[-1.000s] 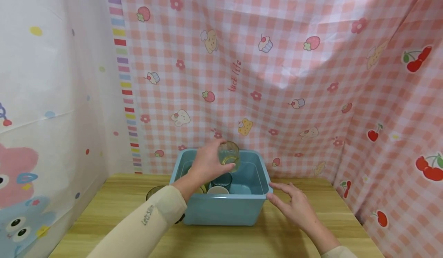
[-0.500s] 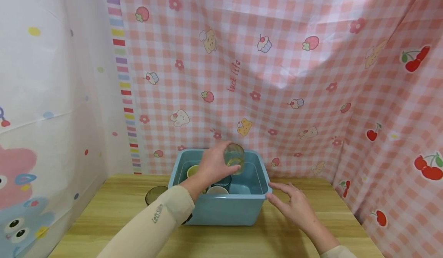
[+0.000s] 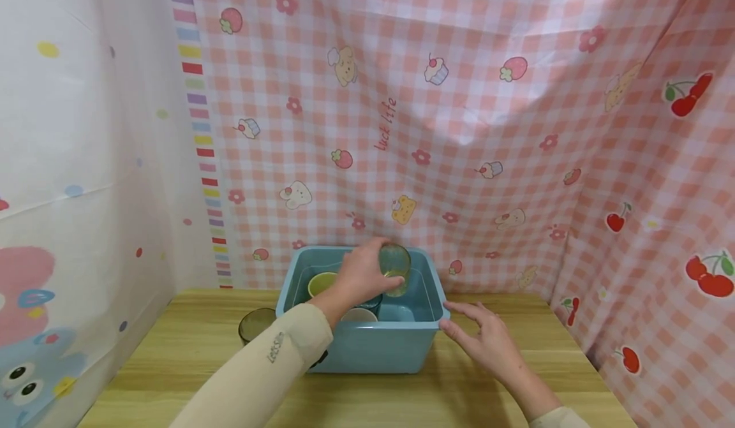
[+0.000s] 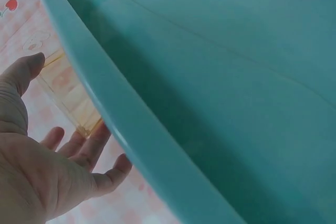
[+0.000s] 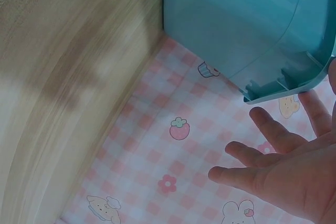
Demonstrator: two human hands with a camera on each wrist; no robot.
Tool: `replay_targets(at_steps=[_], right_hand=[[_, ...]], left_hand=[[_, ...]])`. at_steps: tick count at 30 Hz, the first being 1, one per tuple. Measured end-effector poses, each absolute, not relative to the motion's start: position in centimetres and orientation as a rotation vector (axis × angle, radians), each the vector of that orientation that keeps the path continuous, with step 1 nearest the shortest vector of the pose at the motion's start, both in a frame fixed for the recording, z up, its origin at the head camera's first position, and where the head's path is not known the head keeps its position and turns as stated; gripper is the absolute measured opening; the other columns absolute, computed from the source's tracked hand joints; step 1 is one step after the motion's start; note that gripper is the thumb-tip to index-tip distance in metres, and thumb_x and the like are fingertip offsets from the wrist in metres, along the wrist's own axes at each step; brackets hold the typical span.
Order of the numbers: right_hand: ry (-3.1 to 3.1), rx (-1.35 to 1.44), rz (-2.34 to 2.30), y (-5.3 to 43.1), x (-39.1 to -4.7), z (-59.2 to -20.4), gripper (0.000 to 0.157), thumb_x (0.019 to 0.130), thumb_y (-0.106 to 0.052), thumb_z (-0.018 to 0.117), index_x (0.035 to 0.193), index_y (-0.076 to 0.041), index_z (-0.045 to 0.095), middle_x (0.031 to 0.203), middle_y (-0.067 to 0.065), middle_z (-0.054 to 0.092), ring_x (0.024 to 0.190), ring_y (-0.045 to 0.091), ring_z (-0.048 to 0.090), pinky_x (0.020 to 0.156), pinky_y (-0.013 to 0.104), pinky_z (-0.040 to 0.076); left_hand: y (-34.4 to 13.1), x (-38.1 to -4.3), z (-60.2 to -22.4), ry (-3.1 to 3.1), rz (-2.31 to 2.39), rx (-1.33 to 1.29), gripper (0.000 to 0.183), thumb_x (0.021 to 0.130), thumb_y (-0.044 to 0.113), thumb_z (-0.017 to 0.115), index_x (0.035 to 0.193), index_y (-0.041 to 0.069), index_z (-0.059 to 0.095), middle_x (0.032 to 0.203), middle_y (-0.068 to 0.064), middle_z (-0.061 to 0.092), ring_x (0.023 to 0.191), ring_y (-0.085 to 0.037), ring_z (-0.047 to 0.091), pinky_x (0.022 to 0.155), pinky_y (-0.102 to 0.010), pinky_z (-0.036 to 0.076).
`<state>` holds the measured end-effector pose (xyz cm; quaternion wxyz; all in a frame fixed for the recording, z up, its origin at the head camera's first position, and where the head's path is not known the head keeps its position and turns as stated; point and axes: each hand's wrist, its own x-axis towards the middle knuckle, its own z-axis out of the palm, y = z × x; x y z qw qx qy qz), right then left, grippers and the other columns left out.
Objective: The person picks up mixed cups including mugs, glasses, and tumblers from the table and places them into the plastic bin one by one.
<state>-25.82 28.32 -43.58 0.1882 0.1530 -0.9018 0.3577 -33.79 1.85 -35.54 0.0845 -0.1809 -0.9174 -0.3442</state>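
Note:
My left hand grips a clear, yellow-tinted glass cup between thumb and fingers, tilted above the blue plastic bin. In the left wrist view the glass shows past the bin's rim, partly hidden by it. Within the bin stand a yellow-green cup, a dark blue glass and a white cup, partly covered by the left hand and wrist. My right hand is at the bin's right front corner, thumb and forefinger at the rim, the other fingers extended.
A brown glass dish or bowl sits on the wooden table left of the bin, partly behind the left sleeve. A pink checked curtain hangs right behind the bin, and a white patterned one on the left.
My left hand has moved right and slightly down with the glass, uncovering the yellow-green cup in the bin. The right hand stays at the bin's corner.

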Motion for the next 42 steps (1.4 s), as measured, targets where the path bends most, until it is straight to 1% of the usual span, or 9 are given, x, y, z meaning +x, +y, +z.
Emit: replay_targets(at_steps=[4,9,14,20,24,29,36,42], right_hand=[[-2.54,0.421,1.01,28.4,-25.8,-43.6,0.042,0.099,-0.034,0.079,0.134,-0.013,0.075,0.134,0.012,0.076,0.141,0.056,0.054,0.117,0.077,0.036],[-2.545,0.415,1.018,28.4,-25.8,-43.6,0.042,0.1,-0.035,0.078,0.135,-0.014,0.075,0.136,0.013,0.075,0.143,0.06,0.05,0.116,0.08,0.035],[-2.55,0.409,1.044,28.3,-25.6,-43.6,0.042,0.1,-0.036,0.077,0.136,-0.015,0.074,0.137,0.012,0.074,0.145,0.059,0.048,0.117,0.08,0.034],[-2.53,0.427,1.048,28.2,-25.7,-43.8,0.041,0.099,-0.034,0.078,0.135,-0.013,0.075,0.135,0.01,0.076,0.142,0.052,0.056,0.121,0.075,0.033],[-2.517,0.43,1.048,28.2,-25.7,-43.9,0.041,0.099,-0.033,0.079,0.135,-0.013,0.075,0.134,0.011,0.076,0.14,0.05,0.058,0.122,0.074,0.033],[-2.513,0.426,1.037,28.3,-25.8,-43.9,0.041,0.099,-0.033,0.079,0.134,-0.013,0.075,0.134,0.011,0.076,0.141,0.052,0.057,0.121,0.074,0.034],[-2.533,0.414,1.055,28.4,-25.8,-43.9,0.042,0.099,-0.035,0.078,0.135,-0.015,0.075,0.136,0.01,0.076,0.144,0.056,0.051,0.119,0.077,0.034],[-2.53,0.418,1.055,28.4,-25.8,-43.9,0.041,0.099,-0.035,0.078,0.135,-0.015,0.075,0.135,0.009,0.076,0.142,0.051,0.056,0.121,0.075,0.033]], left_hand=[[2.3,-34.1,-35.5,-2.762,-1.045,-0.548,0.074,0.087,0.036,0.091,0.148,0.012,0.056,0.142,-0.011,0.068,0.126,-0.035,0.065,0.111,-0.055,0.053],[2.8,-34.6,-35.7,-2.808,-1.069,-0.555,0.074,0.087,0.035,0.09,0.148,0.011,0.055,0.146,-0.012,0.066,0.13,-0.034,0.064,0.112,-0.053,0.053],[3.2,-35.1,-36.1,-2.874,-1.06,-0.549,0.073,0.088,0.034,0.09,0.148,0.013,0.054,0.146,-0.013,0.065,0.131,-0.035,0.064,0.111,-0.052,0.054],[3.3,-35.4,-36.5,-2.919,-1.042,-0.566,0.074,0.088,0.032,0.09,0.15,0.013,0.053,0.146,-0.012,0.065,0.131,-0.034,0.063,0.111,-0.052,0.054],[3.5,-35.6,-36.9,-2.93,-0.985,-0.641,0.073,0.088,0.029,0.091,0.149,0.012,0.055,0.148,-0.013,0.065,0.134,-0.034,0.062,0.114,-0.052,0.052],[3.7,-35.8,-37.5,-2.937,-0.963,-0.73,0.07,0.088,0.025,0.091,0.147,0.013,0.056,0.149,-0.014,0.064,0.134,-0.035,0.062,0.113,-0.053,0.053],[4.2,-35.9,-38.3,-2.957,-0.978,-0.743,0.07,0.088,0.021,0.091,0.148,0.013,0.056,0.15,-0.012,0.064,0.133,-0.034,0.063,0.115,-0.054,0.052],[4.7,-36.2,-38.9,-2.978,-0.959,-0.732,0.069,0.087,0.021,0.091,0.147,0.014,0.057,0.149,-0.012,0.065,0.135,-0.034,0.062,0.12,-0.058,0.046]])
